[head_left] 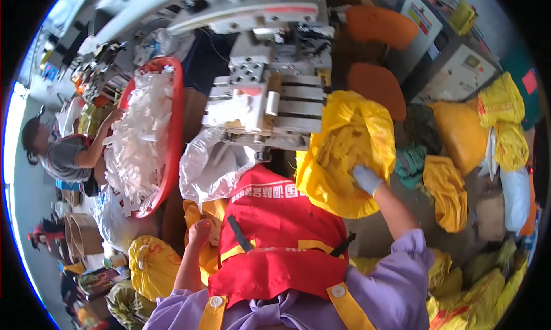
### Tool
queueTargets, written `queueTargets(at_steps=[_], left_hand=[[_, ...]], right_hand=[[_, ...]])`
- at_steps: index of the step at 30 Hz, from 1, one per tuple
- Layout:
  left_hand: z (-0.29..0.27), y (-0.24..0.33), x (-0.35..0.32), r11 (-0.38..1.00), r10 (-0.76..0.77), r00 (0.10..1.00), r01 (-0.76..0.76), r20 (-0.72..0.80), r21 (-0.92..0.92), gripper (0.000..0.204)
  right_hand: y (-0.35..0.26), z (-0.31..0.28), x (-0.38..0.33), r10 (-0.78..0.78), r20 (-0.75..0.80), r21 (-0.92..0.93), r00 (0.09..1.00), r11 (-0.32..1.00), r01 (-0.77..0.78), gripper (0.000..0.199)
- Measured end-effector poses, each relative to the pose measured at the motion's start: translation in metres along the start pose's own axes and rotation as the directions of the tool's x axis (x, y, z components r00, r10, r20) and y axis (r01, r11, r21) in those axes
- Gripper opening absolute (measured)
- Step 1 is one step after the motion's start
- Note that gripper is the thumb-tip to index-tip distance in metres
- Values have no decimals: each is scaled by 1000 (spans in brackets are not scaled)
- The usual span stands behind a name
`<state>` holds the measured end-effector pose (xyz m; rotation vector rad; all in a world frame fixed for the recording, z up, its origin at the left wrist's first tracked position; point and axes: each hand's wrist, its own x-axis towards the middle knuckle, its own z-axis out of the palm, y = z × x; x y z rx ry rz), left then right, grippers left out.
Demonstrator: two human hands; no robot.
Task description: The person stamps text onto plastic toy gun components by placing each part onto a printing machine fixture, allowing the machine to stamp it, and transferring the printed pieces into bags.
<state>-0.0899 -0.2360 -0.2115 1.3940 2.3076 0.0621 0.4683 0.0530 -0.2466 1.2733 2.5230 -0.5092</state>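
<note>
My right hand (366,179), in a pale glove, reaches into a yellow plastic bag (384,134) standing open at the right of the machine. Small pieces (344,152), tinted yellow by the bag, lie inside, and the gloved fingertips are at them. Whether the fingers grip any piece is unclear. My bare left hand (200,231) is curled closed beside my red apron (281,215), over an orange-yellow bag (211,209). What it holds, if anything, is hidden. A translucent white bag (209,166) hangs below the machine's left edge, just beyond that hand.
A machine (247,100) with a slotted metal table stands directly ahead. At left, a red tub (177,129) is heaped with white strips (140,134); another person (69,157) reaches into it. An orange chair (376,89), a grey cabinet (456,71) and several yellow sacks (459,134) crowd the right.
</note>
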Motion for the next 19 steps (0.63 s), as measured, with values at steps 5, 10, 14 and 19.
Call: queueTargets(at_steps=[5,10,14,19], left_hand=[[-22,13,31,860,167,985,-168,44,482,19],[-88,88,48,932,300,872,-354,-386,-74,14],[-143,155,69,798,365,609,-595,-704,-101,14],[-210,251,72,666,450,345,-744,-824,52,28]], right_hand=[[-34,-81,-36,-55,-263,-56,963,998,42,21],[-45,-140,-87,281,-402,615,871,788,29,28],[-43,-118,-122,474,-243,970,846,136,202,25],[-66,-126,-134,413,-426,905,805,214,369,27]])
